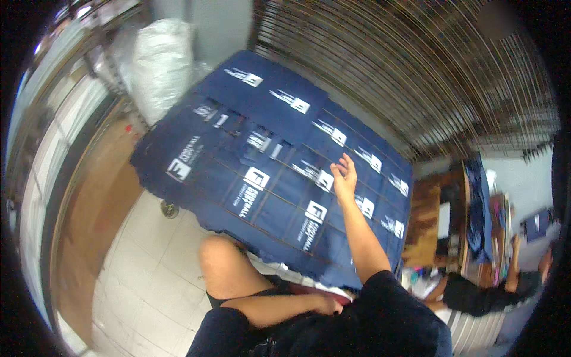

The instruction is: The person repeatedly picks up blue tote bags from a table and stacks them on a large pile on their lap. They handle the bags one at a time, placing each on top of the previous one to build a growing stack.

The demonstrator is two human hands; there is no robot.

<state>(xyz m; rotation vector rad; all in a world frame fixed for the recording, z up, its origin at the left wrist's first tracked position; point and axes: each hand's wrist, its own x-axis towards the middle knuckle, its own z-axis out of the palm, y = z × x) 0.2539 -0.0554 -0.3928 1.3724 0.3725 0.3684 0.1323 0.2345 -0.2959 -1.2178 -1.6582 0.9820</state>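
Note:
Navy fabric pieces [279,196] with white printing lie side by side and partly overlapping, covering a broad surface in front of me. Over their right-hand part reaches my right hand [345,178], fingers spread and nothing seen in it. Whether it touches the cloth I cannot tell. My left forearm crosses low in front of my body, and my left hand [327,305] is curled closed beside my black shirt. What it holds, if anything, is hidden. Along the near side, the cloth edges [232,235] hang unevenly.
Wire racks [404,65] rise along the far right. At the far left stands a white wrapped bundle [163,65], with a brown panel [89,232] nearer. Pale floor tiles [143,268] show below. A co-worker [488,291] is at the right, near a wooden shelf [443,220].

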